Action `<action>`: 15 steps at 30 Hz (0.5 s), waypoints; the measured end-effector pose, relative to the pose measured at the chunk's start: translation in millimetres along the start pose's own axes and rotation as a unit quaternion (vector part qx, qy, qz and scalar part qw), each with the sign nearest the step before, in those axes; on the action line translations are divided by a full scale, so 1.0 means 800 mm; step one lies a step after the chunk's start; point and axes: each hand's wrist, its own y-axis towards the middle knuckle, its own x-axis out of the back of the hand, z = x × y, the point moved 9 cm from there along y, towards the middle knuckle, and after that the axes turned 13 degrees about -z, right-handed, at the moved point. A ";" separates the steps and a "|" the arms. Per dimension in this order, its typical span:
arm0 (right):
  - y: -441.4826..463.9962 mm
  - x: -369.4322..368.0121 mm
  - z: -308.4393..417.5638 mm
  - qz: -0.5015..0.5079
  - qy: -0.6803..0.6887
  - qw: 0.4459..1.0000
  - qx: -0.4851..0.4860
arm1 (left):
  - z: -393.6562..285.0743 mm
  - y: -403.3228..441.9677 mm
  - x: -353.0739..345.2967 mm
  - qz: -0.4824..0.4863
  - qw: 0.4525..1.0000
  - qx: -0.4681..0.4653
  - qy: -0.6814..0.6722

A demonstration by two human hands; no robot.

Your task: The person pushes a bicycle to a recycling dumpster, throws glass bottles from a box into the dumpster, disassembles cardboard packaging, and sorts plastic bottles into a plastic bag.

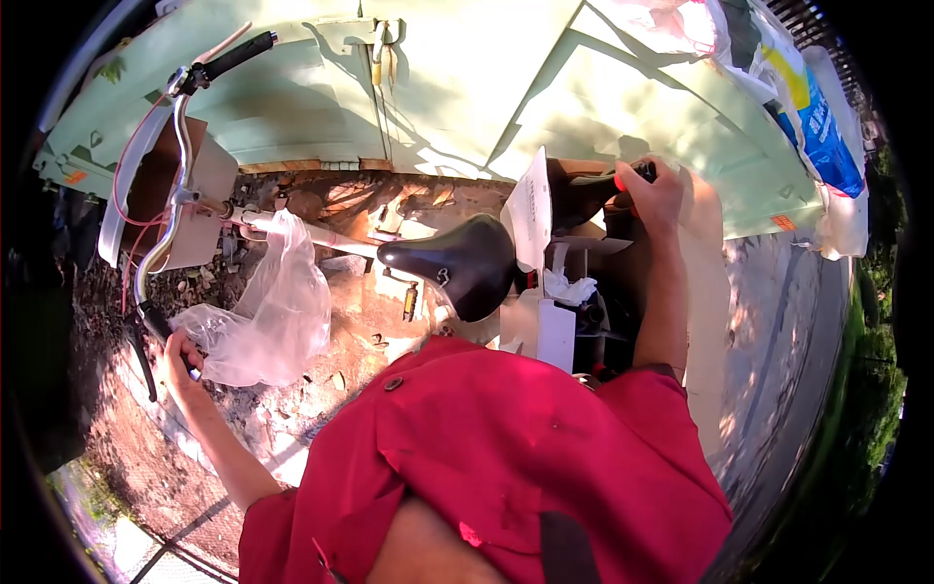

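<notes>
My left hand [182,358] is wrapped round the lower black grip of a bicycle's silver handlebar [183,146], beside the brake lever [142,360]. A crumpled clear plastic bag [282,311] hangs from the bicycle frame next to this hand. My right hand [654,200] is closed round the neck end of a dark bottle [582,202] with a red band. The bottle lies tilted above an open cardboard box [531,209] behind the black saddle [462,263]. Inside the box are white crumpled paper [568,288] and dark objects, partly in shadow.
Pale green metal panels [457,78] stand along the far side. A brown-lined box [199,200] sits at the handlebar's front. White and blue plastic bags [822,127] lie at upper right. Debris and leaves cover the ground [341,389]; pavement [778,331] runs along the right.
</notes>
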 end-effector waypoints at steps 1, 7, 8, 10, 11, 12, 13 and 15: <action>0.012 0.021 0.018 -0.013 0.023 1.000 0.008 | 0.006 0.004 0.003 0.000 1.000 0.002 0.008; 0.066 0.132 0.135 -0.034 0.138 0.988 0.057 | 0.006 0.010 0.010 -0.025 0.999 -0.025 -0.020; 0.071 0.152 0.168 -0.050 0.148 0.983 0.096 | 0.007 0.012 0.009 -0.021 0.999 -0.030 -0.026; 0.080 0.184 0.217 -0.088 0.178 0.966 0.165 | 0.007 0.010 0.009 -0.022 0.999 -0.030 -0.027; 0.088 0.195 0.236 -0.113 0.190 0.958 0.184 | 0.007 0.010 0.008 -0.021 0.999 -0.029 -0.024; 0.096 0.202 0.256 -0.141 0.220 0.945 0.195 | 0.008 0.011 0.009 -0.024 0.999 -0.028 -0.018; 0.103 0.204 0.277 -0.169 0.249 0.931 0.205 | 0.009 0.011 0.011 -0.036 0.999 -0.024 -0.017; 0.120 0.197 0.319 -0.221 0.272 0.903 0.247 | 0.006 0.007 0.010 -0.040 0.999 -0.021 -0.011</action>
